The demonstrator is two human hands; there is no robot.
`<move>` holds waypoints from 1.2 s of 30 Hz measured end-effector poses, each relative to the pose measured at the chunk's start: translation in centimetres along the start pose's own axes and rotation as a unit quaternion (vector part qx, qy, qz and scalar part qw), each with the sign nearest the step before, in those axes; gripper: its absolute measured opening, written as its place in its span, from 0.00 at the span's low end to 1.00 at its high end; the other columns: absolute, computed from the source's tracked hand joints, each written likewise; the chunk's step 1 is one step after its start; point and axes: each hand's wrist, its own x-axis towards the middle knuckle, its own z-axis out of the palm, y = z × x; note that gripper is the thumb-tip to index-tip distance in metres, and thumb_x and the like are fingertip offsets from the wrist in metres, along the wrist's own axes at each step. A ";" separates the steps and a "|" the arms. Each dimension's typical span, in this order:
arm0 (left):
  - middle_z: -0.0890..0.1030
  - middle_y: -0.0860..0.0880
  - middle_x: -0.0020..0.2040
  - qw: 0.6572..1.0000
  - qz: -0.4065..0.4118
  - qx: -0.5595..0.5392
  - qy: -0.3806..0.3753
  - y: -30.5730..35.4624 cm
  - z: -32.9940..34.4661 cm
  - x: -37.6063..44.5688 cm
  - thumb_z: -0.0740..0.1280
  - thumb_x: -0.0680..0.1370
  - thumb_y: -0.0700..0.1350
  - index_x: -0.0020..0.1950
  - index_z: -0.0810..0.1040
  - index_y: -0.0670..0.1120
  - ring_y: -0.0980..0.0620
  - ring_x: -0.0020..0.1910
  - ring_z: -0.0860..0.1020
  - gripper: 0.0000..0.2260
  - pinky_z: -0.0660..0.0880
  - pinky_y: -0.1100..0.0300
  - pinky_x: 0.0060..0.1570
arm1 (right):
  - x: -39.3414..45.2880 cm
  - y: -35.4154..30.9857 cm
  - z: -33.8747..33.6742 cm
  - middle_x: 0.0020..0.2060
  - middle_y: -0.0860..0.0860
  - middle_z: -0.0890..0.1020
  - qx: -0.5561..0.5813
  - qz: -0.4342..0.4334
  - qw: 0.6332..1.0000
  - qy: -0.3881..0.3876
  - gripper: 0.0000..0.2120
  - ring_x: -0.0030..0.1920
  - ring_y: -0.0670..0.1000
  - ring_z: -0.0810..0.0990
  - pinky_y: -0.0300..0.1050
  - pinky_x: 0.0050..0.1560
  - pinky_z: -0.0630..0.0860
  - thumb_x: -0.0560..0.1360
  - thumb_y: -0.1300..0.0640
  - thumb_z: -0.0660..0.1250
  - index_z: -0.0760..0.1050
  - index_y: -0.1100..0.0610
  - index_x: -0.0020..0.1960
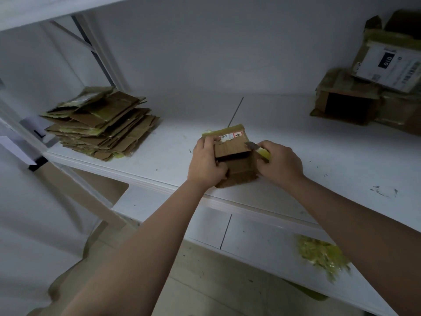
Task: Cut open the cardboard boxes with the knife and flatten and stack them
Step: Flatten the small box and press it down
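Note:
A small cardboard box [234,156] with yellow tape and a torn label sits near the front edge of the white shelf [319,160]. My left hand [206,164] grips its left side, thumb on top by the label. My right hand [281,163] holds a yellow-handled knife [258,149], whose blade tip touches the box's upper right edge. A stack of flattened cardboard [102,123] lies at the shelf's left end.
Several unopened and half-open boxes [369,87] are piled at the back right of the shelf. A heap of yellow tape scraps [321,254] lies on the lower shelf. Another shelf board runs overhead, with a metal upright at the left.

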 end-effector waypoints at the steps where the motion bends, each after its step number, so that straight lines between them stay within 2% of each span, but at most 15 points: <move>1: 0.64 0.46 0.69 0.999 0.016 -0.029 -0.037 -0.2 -0.4 -0.2 0.68 0.68 0.38 0.70 0.62 0.46 0.45 0.66 0.67 0.32 0.72 0.48 0.63 | -0.1 0.3 -0.1 0.42 0.49 0.80 -0.003 0.003 1.000 0.003 0.10 0.41 0.53 0.76 0.41 0.37 0.69 0.74 0.56 0.66 0.76 0.51 0.55; 3: 0.58 0.48 0.75 0.992 0.072 -0.036 -0.097 -0.8 -1.5 -0.7 0.66 0.66 0.37 0.73 0.57 0.49 0.45 0.71 0.63 0.37 0.67 0.46 0.68 | -0.2 0.7 -0.4 0.39 0.48 0.79 -0.004 0.015 1.000 0.014 0.07 0.40 0.53 0.76 0.41 0.37 0.68 0.75 0.55 0.65 0.76 0.51 0.53; 5: 0.51 0.49 0.78 0.984 0.128 -0.026 -0.122 -1.5 -2.2 -1.5 0.65 0.68 0.34 0.75 0.55 0.49 0.47 0.76 0.57 0.38 0.61 0.57 0.72 | -0.2 1.0 -0.5 0.37 0.49 0.79 -0.008 0.018 1.000 0.014 0.04 0.40 0.54 0.77 0.41 0.37 0.69 0.74 0.55 0.65 0.76 0.52 0.48; 7: 0.46 0.50 0.79 0.981 0.149 -0.016 -0.120 -2.1 -2.9 -2.1 0.66 0.71 0.30 0.75 0.54 0.49 0.50 0.77 0.54 0.38 0.62 0.69 0.68 | -0.3 0.9 -0.6 0.36 0.49 0.79 -0.014 0.015 1.000 0.007 0.02 0.39 0.54 0.77 0.41 0.36 0.69 0.74 0.54 0.65 0.76 0.52 0.45; 8: 0.45 0.51 0.79 0.981 0.157 -0.005 -0.112 -2.2 -3.1 -2.5 0.66 0.71 0.30 0.75 0.55 0.50 0.51 0.76 0.55 0.37 0.65 0.70 0.65 | -0.3 0.8 -0.6 0.36 0.49 0.78 -0.017 0.013 1.000 0.004 0.02 0.39 0.54 0.77 0.41 0.35 0.69 0.74 0.54 0.65 0.76 0.52 0.45; 10: 0.48 0.52 0.79 0.978 0.186 0.023 -0.092 -2.6 -3.2 -2.9 0.66 0.72 0.30 0.75 0.56 0.51 0.50 0.74 0.62 0.36 0.72 0.65 0.61 | -0.2 0.8 -0.5 0.37 0.49 0.79 -0.017 0.012 1.000 0.002 0.03 0.40 0.54 0.77 0.41 0.36 0.69 0.74 0.54 0.65 0.76 0.52 0.47; 13: 0.61 0.48 0.75 0.974 0.203 0.057 -0.086 -3.0 -3.4 -3.2 0.66 0.73 0.31 0.74 0.56 0.51 0.45 0.63 0.73 0.34 0.76 0.55 0.56 | -0.1 0.9 -0.6 0.43 0.50 0.82 0.002 0.012 1.000 0.006 0.08 0.45 0.55 0.78 0.42 0.39 0.70 0.74 0.55 0.66 0.77 0.52 0.53; 15: 0.68 0.47 0.71 0.977 0.178 0.075 -0.088 -3.1 -3.6 -3.0 0.68 0.74 0.34 0.73 0.55 0.54 0.44 0.59 0.76 0.34 0.76 0.52 0.55 | -0.2 1.3 -0.8 0.49 0.50 0.82 0.023 0.002 1.000 0.000 0.14 0.49 0.54 0.79 0.43 0.43 0.72 0.74 0.55 0.66 0.76 0.52 0.59; 17: 0.73 0.48 0.68 0.974 0.188 0.079 -0.101 -3.2 -4.1 -2.6 0.71 0.74 0.40 0.72 0.61 0.52 0.47 0.60 0.76 0.31 0.75 0.51 0.57 | -0.3 1.7 -1.1 0.50 0.49 0.82 0.045 0.000 0.999 -0.001 0.17 0.51 0.54 0.78 0.43 0.45 0.71 0.73 0.56 0.66 0.74 0.51 0.62; 21: 0.78 0.50 0.63 0.979 0.185 0.028 -0.076 -2.5 -5.0 -1.9 0.64 0.76 0.60 0.66 0.74 0.47 0.54 0.61 0.75 0.23 0.72 0.60 0.60 | -0.1 2.5 -1.9 0.38 0.48 0.78 0.096 0.036 0.992 0.079 0.18 0.41 0.52 0.76 0.41 0.37 0.68 0.69 0.49 0.60 0.75 0.52 0.57; 26: 0.77 0.50 0.64 0.994 0.096 -0.034 0.033 -0.9 -5.4 0.3 0.60 0.81 0.53 0.64 0.77 0.47 0.57 0.64 0.72 0.16 0.62 0.79 0.57 | 1.6 3.4 -2.2 0.40 0.52 0.84 0.110 0.059 0.983 0.135 0.13 0.44 0.54 0.82 0.46 0.47 0.76 0.76 0.49 0.63 0.80 0.54 0.54; 29: 0.71 0.47 0.71 0.998 0.056 0.007 0.001 0.7 -4.9 1.9 0.57 0.83 0.52 0.72 0.69 0.46 0.50 0.73 0.64 0.19 0.60 0.64 0.67 | 3.3 2.6 -1.7 0.45 0.56 0.84 0.142 0.093 0.980 0.099 0.11 0.50 0.53 0.81 0.38 0.49 0.71 0.79 0.57 0.62 0.79 0.59 0.58; 30: 0.66 0.47 0.74 0.999 0.043 0.010 -0.023 1.2 -4.5 2.3 0.57 0.83 0.52 0.74 0.65 0.46 0.49 0.76 0.58 0.21 0.57 0.59 0.70 | 3.9 2.2 -1.5 0.49 0.57 0.83 0.143 0.100 0.981 0.086 0.12 0.53 0.54 0.80 0.38 0.51 0.70 0.79 0.57 0.61 0.78 0.59 0.60; 33: 0.51 0.46 0.79 0.992 0.027 0.034 -0.119 1.9 -3.5 3.1 0.55 0.82 0.56 0.79 0.52 0.48 0.48 0.78 0.44 0.28 0.46 0.47 0.75 | 5.2 1.0 -0.7 0.60 0.60 0.78 0.144 0.070 0.987 0.004 0.15 0.61 0.60 0.75 0.51 0.60 0.73 0.81 0.56 0.58 0.75 0.59 0.65; 36: 0.45 0.47 0.80 0.976 0.043 0.101 -0.190 1.1 -2.5 3.1 0.54 0.81 0.60 0.80 0.46 0.51 0.46 0.78 0.39 0.31 0.41 0.41 0.74 | 5.3 -0.2 0.7 0.69 0.58 0.69 0.166 0.022 0.979 -0.117 0.18 0.72 0.57 0.63 0.47 0.68 0.61 0.82 0.56 0.55 0.68 0.57 0.71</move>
